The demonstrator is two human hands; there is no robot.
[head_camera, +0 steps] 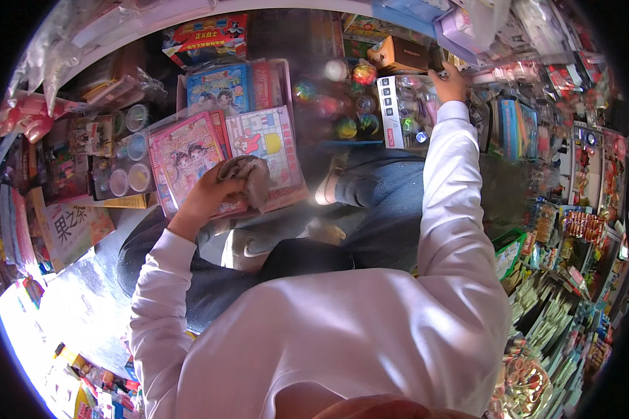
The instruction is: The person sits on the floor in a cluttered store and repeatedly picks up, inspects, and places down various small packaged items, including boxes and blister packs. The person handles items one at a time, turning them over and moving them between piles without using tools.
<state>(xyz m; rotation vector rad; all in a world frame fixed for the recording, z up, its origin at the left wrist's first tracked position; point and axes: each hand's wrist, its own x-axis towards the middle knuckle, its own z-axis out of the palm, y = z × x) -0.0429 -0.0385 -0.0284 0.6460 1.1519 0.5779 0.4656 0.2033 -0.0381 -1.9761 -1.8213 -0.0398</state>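
Observation:
My left hand (212, 188) grips a crumpled grey cloth (246, 178) above a box of children's picture books. Beneath it lie a pink book (186, 152) with two cartoon girls and a pale book (262, 139) with a red cartoon rabbit. A blue-covered book (217, 86) stands farther back in the box. My right hand (449, 84) reaches to the far right, thumb and forefinger apart, with nothing seen between them. It is at the back corner of a white-sided display box (390, 112) of small toys, close to a brown carton (398, 55). Its other fingertips are hard to make out.
Colourful balls (364, 74) lie between the book box and display box. Clear-lidded round tubs (138, 118) are stacked at left. A red printed box (204, 39) stands at the back. Packed shelves line the right side, with a green-edged tray (508, 251). My bent legs (382, 183) fill the middle.

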